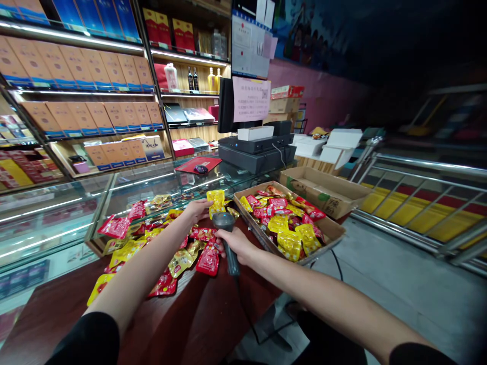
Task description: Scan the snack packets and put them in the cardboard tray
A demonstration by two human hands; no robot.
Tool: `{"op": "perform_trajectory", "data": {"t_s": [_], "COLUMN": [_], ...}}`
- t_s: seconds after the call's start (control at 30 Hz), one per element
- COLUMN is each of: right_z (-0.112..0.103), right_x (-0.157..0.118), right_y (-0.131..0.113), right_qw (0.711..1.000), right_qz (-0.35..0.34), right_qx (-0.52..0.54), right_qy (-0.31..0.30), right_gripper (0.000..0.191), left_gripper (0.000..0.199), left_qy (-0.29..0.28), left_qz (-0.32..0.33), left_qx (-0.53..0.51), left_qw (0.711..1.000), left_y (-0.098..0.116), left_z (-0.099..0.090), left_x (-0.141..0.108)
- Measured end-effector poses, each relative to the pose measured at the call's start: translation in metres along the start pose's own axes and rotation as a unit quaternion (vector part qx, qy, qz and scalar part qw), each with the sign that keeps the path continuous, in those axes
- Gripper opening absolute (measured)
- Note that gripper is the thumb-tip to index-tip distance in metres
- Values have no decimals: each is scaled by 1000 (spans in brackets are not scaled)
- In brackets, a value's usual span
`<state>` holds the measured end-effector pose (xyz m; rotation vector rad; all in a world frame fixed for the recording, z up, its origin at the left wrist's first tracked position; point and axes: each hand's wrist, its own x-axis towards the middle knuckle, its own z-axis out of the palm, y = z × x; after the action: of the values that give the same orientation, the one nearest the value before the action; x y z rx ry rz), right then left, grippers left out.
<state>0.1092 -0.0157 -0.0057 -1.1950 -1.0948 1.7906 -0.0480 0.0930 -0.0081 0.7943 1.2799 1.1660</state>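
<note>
My right hand (236, 240) is wrapped round the handle of a dark barcode scanner (223, 221), with a black cable trailing down from its grip. Just beyond the scanner's head, my left hand (198, 210) pinches a yellow snack packet (216, 199) by its edge. Under and beside my left forearm lies a loose heap of red and yellow packets, among them a red packet (208, 259) close to the scanner. To the right, an open cardboard box (240, 196) is filled with similar red and yellow packets.
Past the filled box stands another cardboard box (338, 190). A glass counter (129, 195) runs along the left, with a mouse (201, 169) on a red pad and a black cash drawer (253, 158) below a monitor. Metal railings (422, 175) stand at the right.
</note>
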Motion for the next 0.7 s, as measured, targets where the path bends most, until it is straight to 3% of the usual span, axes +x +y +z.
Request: {"op": "perform_trajectory", "data": {"t_s": [0.7], "right_z": [0], "right_x": [-7], "right_y": [-4], "right_qw": [1000], "right_qz": [2], "right_qx": [-21], "right_qy": [11], "right_gripper": [15], "left_gripper": [28], "left_qy": [16], "left_qz": [9], "left_qx": [-2], "left_qw": [1000], "left_y": [1], "left_z": [4], "left_x": [-2]}}
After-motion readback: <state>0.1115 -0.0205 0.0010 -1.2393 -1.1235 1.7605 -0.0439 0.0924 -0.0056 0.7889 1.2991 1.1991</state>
